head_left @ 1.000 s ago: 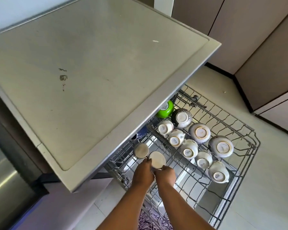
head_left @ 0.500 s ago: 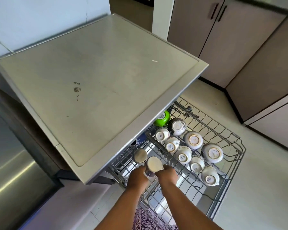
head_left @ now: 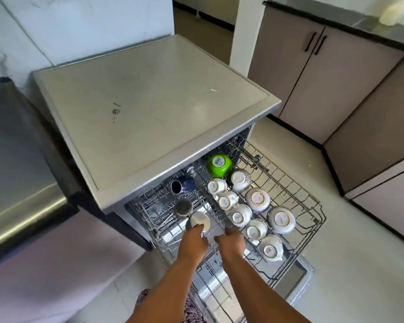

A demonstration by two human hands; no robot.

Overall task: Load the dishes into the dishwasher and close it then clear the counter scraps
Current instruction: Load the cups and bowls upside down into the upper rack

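While both bare arms reach down from the lower edge of the view, the left hand rests its fingertips against a white ceramic cup lying on its side at the near left of the pulled-out grey wire dishwasher rack; whether those fingers actually curl round the cup cannot be told. The right hand sits just beside it, fingers bent down onto the rack wires, and what if anything it grips is hidden.

Just behind the white cup lies a dull steel tumbler, and farther back a dark blue mug lies tipped over under the machine's front edge. To the right, a double row of upturned white cups and small patterned bowls fills the middle of the rack, with an inverted bright green bowl at the back.

A flat, grey, stained dishwasher top spreads over most of the view, standing against a pale marble-veined wall. A brushed steel appliance stands to its left. Beige cabinet doors with dark handles run under a dark countertop on the right, above a cream tiled floor.
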